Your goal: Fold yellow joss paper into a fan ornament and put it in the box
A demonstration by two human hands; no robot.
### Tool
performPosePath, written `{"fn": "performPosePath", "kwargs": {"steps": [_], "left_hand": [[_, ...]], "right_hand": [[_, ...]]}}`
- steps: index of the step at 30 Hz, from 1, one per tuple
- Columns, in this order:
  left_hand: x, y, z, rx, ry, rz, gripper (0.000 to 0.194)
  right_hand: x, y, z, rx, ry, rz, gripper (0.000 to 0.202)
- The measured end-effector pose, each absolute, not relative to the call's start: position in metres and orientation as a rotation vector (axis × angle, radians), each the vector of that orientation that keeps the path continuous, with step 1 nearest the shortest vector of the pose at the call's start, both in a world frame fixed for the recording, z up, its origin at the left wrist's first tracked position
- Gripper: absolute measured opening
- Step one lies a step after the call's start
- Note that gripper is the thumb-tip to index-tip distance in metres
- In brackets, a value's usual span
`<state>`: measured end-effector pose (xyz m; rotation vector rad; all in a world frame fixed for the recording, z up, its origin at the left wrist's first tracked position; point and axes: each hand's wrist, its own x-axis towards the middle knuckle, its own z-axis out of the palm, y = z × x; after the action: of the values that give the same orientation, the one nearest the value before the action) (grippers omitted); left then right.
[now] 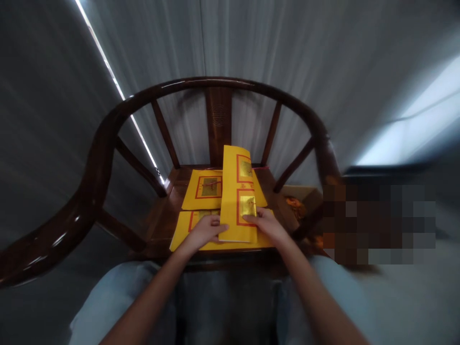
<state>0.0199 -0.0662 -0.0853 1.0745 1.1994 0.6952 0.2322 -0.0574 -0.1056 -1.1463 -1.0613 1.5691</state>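
Note:
Between my hands is a folded sheet of yellow joss paper (230, 191) with red-framed gold squares, standing tall over the chair seat. My left hand (207, 229) is closed on its lower left edge, thumb in front. At its lower right edge my right hand (268, 223) pinches it, thumb over a gold square. Under and behind it, more yellow joss paper lies in two groups: a back sheet (190, 189) with a gold square and a front stack (179, 232) near the seat edge. The held paper covers part of both.
The dark wooden armchair (204, 82) has a curved rail around the seat (161, 218). At the right, behind its spindles, stands a cardboard box (309, 194) with something orange inside. A grey corrugated wall (172, 43) rises behind. My knees are close to the seat front.

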Motion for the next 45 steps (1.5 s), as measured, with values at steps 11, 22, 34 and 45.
{"fn": "performPosePath", "kwargs": {"steps": [11,22,34,45], "left_hand": [[0.009,-0.079,-0.087,1.078,1.231,0.658,0.034],[0.004,-0.076,-0.091,1.120,1.292,0.611,0.024],[0.007,-0.070,-0.090,1.081,1.348,0.640,0.026],[0.011,-0.059,-0.093,1.145,1.323,0.641,0.030]], "right_hand": [[0.235,-0.064,-0.115,-1.180,-1.116,1.582,0.035],[0.233,-0.061,-0.119,-1.221,-1.171,1.482,0.036],[0.228,-0.056,-0.118,-1.185,-1.082,1.516,0.034],[0.232,-0.047,-0.130,-1.169,-1.038,1.527,0.037]]}}
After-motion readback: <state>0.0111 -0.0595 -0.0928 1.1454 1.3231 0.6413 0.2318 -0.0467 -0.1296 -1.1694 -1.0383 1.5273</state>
